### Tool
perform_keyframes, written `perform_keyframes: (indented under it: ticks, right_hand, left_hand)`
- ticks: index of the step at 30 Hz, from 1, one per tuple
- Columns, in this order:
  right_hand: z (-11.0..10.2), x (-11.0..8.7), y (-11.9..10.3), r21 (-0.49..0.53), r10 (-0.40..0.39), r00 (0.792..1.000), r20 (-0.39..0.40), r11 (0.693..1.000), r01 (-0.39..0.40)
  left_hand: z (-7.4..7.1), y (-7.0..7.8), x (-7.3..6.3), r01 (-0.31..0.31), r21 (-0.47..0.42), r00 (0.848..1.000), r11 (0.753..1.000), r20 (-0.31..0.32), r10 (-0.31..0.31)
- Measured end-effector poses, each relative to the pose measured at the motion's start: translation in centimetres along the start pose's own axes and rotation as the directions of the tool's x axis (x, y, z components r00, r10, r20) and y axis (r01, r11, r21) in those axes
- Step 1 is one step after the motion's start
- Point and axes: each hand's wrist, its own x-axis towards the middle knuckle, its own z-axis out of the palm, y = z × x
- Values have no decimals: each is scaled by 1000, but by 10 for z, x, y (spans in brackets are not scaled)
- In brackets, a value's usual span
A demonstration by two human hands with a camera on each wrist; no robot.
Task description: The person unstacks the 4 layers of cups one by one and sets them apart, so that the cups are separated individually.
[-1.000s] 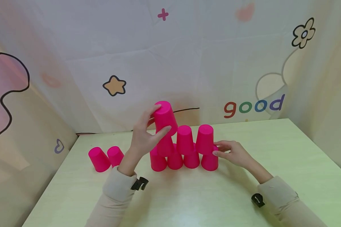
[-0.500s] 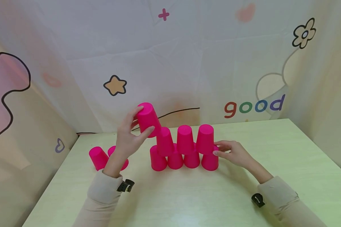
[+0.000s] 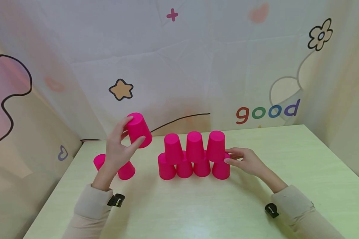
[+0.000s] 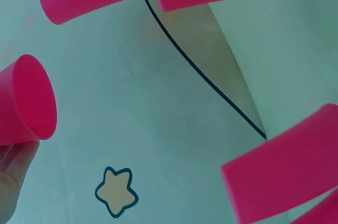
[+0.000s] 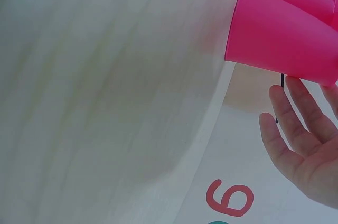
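Aloft, a pink cup (image 3: 140,131) was clasped by the left-hand grip (image 3: 116,147), mouth down, long axis near upright, above and right of two loose cups (image 3: 127,171) on the table (image 3: 194,209), while the seven-cup stack (image 3: 194,147) farther right was touched by the relaxed right-hand grip (image 3: 247,162).

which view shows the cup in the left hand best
The head view: the held cup shows base to rim in the left hand. The left wrist view crops it but shows its open mouth; the right wrist view doesn't show it.
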Motion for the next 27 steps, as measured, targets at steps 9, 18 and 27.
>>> perform_keyframes:
  ticks: [9, 18, 27]
  right_hand:
    - [0, 0, 0, 5, 10, 1000, -1, 1000, -10]
    - [1, 0, 1, 8, 11, 1000, -3, 1000, -11]
    - [0, 1, 0, 0, 4, 1000, -2, 1000, -4]
  left_hand:
    - [-16, 17, -7, 90, 73, 996, 993, 4, -91]
    - [-31, -31, -24, 170, 100, 985, 980, -2, -171]
    - [-49, -44, -38, 201, 199, 979, 959, 4, -206]
